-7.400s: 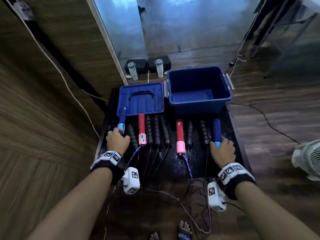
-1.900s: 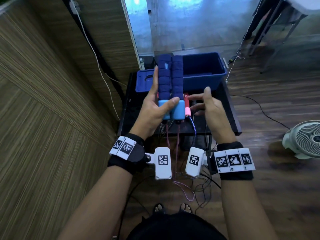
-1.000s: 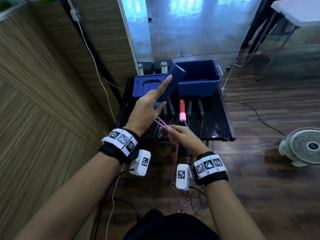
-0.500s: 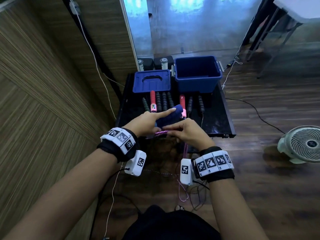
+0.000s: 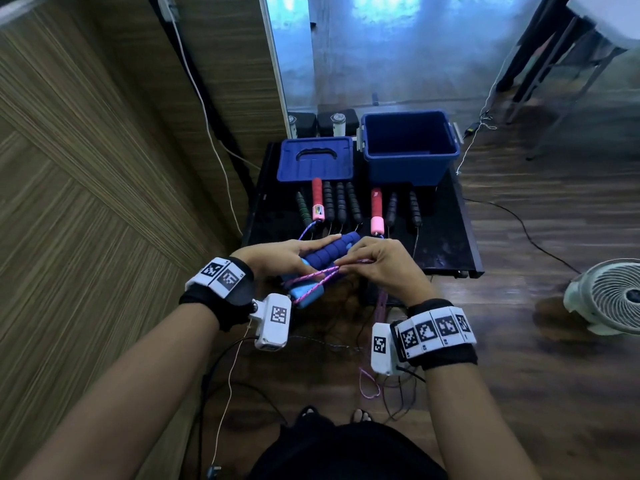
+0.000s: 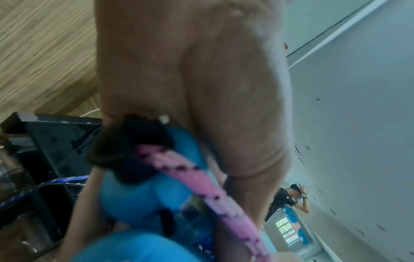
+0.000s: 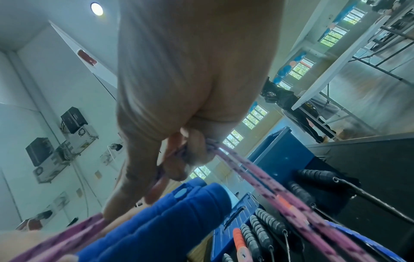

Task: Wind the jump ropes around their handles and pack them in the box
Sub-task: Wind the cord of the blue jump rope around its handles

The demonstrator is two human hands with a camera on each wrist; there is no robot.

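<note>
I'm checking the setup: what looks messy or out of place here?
Nothing is damaged. The ropes trail off the table and tangle on the floor by the person's feet. The box holds nothing visible; its lid lies beside it.

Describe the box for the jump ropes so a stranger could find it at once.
On the black table, look at the far edge, behind the row of rope handles. The box is the deep, open blue tub on the right. The blue lid beside it lies flat and has a handle.

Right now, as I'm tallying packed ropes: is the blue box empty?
Empty as far as visible: the blue box shows bare floor, lid lying beside it.
</note>
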